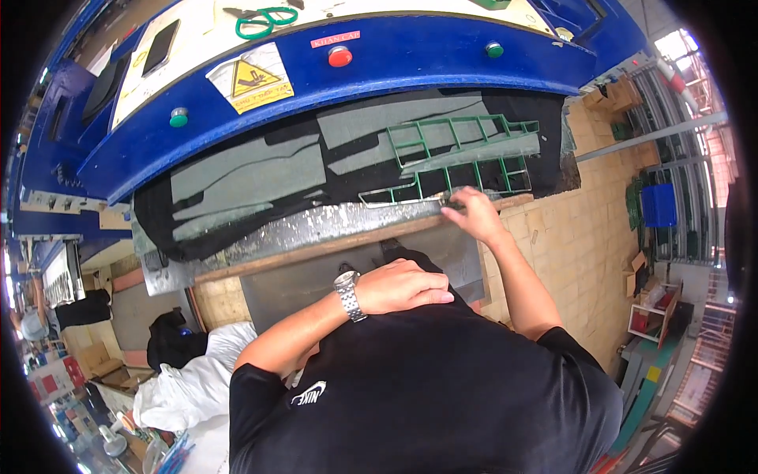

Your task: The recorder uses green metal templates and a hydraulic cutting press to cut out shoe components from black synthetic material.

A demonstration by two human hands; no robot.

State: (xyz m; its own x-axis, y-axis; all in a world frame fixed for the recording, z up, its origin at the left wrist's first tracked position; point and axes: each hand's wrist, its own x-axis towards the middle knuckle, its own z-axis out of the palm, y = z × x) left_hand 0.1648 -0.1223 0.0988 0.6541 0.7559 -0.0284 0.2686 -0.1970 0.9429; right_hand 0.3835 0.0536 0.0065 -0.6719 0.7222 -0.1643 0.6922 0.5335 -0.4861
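Note:
Two green metal frames with cross-bars, like cutting dies, lie on black fabric (pixel 347 132) on the bed of a blue press. The far cutting die (pixel 452 133) is slightly behind the near cutting die (pixel 419 186). My right hand (pixel 476 216) is at the near die's front edge, thumb and fingers closing about its rim. My left hand (pixel 400 286), with a steel watch (pixel 350 296) on the wrist, rests against the front of my black shirt (pixel 442 387). Its fingertips are hidden, so its grip does not show.
Over the bed spans the blue press beam (pixel 410 59), carrying a red button (pixel 339 57) and green buttons (pixel 493 50). Green-handled scissors (pixel 266 23) and a phone (pixel 161 47) lie on top. White cloth (pixel 189 379) is heaped at left. A blue crate (pixel 658 205) stands at right.

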